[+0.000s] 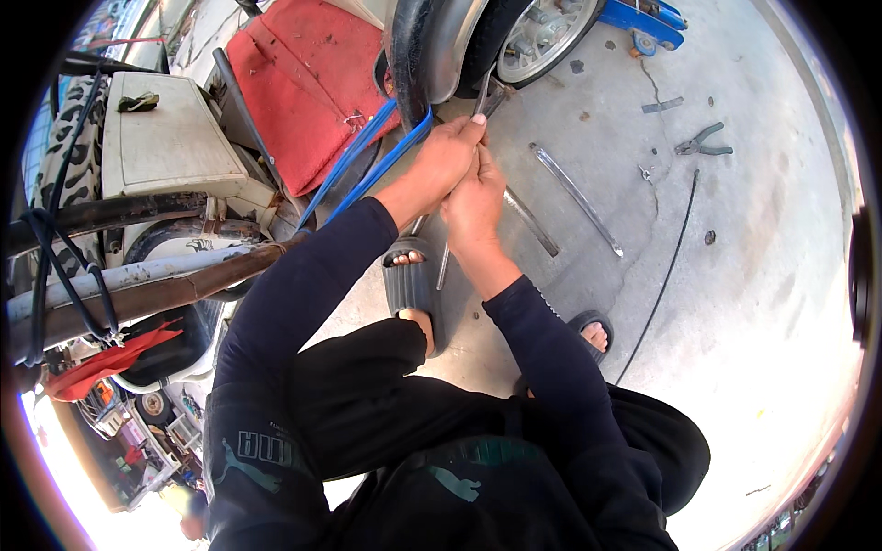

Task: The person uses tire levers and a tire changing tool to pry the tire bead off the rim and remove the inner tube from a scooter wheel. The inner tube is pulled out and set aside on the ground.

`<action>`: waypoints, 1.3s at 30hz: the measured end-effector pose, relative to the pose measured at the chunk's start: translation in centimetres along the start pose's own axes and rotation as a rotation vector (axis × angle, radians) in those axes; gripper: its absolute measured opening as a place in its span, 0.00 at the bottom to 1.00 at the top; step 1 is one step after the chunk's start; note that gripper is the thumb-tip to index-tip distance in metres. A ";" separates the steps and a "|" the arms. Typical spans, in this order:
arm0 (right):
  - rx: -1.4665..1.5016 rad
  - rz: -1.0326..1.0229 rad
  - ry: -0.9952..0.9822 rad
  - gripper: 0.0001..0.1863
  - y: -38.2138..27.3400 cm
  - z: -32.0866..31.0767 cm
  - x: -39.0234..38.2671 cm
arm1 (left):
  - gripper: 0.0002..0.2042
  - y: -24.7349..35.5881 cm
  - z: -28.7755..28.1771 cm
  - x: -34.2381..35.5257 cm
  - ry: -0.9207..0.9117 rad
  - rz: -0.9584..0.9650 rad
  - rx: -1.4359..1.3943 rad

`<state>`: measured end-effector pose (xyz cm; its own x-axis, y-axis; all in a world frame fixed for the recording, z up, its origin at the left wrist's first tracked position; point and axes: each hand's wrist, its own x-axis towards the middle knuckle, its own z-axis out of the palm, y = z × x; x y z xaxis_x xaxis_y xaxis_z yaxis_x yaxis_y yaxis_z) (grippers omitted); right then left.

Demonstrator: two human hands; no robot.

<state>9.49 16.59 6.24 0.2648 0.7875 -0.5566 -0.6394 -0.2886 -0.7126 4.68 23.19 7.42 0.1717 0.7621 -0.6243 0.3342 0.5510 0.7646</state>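
Concrete floor (763, 257) opens out widely on the person's right, with bare room beyond the right forearm as far as the curved rim of the view. Space is much tighter ahead and to the left, where a wheel (549, 41), a silver curved panel (457, 50) and a red cloth-like cover (303, 92) close in near the hands.

A slim metal tool (481, 95) rises from the grip, its upper part beside the lower edge of the wheel; whether it touches the rim or tire is too small to tell. The left hand (445, 158) is closed around it, thumb lying toward the tip. The right hand (474, 204) is also closed on it, just below and touching the left; the palms and the section inside them are hidden.

Blue straps (344, 165) slant past the left wrist from a black curved part (410, 64), crowding that side. Beneath the hands, a metal bar (531, 222) lies on the floor near the right wrist, and a longer silver rod (577, 198) lies farther right. Beyond are pliers (705, 142) with handles spread, a flat strip (662, 105) and a thin black cable (675, 257). One sandaled foot (413, 289) stands below the left wrist, limiting room there.
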 end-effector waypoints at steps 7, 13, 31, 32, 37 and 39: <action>-0.133 -0.176 0.017 0.19 1.3 -0.6 2.3 | 0.16 0.1 1.1 0.8 0.009 -0.045 -0.118; -0.289 0.162 -0.162 0.17 -7.2 -5.3 2.3 | 0.17 2.2 7.3 -0.6 0.240 -0.086 -0.301; 0.049 0.161 -0.141 0.17 -6.3 -1.6 -1.0 | 0.17 4.1 2.9 -1.9 0.039 -0.128 -0.227; 0.026 0.132 -0.133 0.16 -5.8 -1.6 -0.8 | 0.17 3.9 3.1 -2.0 0.070 -0.081 -0.212; 0.160 0.044 -0.065 0.18 -4.0 0.4 -0.7 | 0.17 4.5 1.8 -1.9 0.030 -0.108 -0.106; 0.177 0.021 -0.050 0.17 -3.1 1.3 -0.1 | 0.17 5.0 1.0 -1.9 0.038 -0.088 -0.003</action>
<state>10.55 18.17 9.06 0.2167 0.8100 -0.5450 -0.7622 -0.2084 -0.6128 6.94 24.14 12.22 0.1063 0.7229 -0.6828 0.3440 0.6175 0.7073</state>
